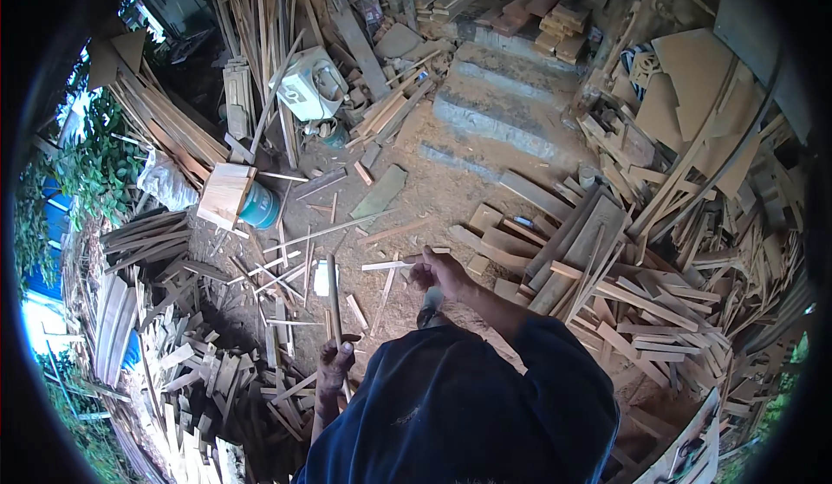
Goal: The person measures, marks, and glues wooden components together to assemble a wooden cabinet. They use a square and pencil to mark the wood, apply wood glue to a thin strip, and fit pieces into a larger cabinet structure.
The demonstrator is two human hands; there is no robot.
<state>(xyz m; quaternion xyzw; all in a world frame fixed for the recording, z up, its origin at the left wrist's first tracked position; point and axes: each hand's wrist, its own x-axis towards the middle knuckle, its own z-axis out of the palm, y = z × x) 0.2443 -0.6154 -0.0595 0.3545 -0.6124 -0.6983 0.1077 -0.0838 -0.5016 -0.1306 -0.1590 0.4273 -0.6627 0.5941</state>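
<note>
My left hand [336, 364] is closed round a long, narrow wooden stick [333, 298], which stands out in front of it and points away from me. My right hand [439, 276] reaches ahead over the floor, its fingers loosely apart. A short pale wood strip [381, 266] ends right at those fingers; whether they touch it I cannot tell. Another thin strip [384, 298] lies just below it. Near the stick's far end is a small white object [321, 278] of unclear kind. My dark blue sleeve [555, 354] and top hide much of the ground close to me.
Cut wood lies piled at right [659, 311] and lower left [208, 371]. A teal bucket [259, 206] stands beside a wooden board [225, 191]. Farther off are a white container [310, 85], upright planks [260, 16], earthen steps [494, 120] and brown sheets [693, 85].
</note>
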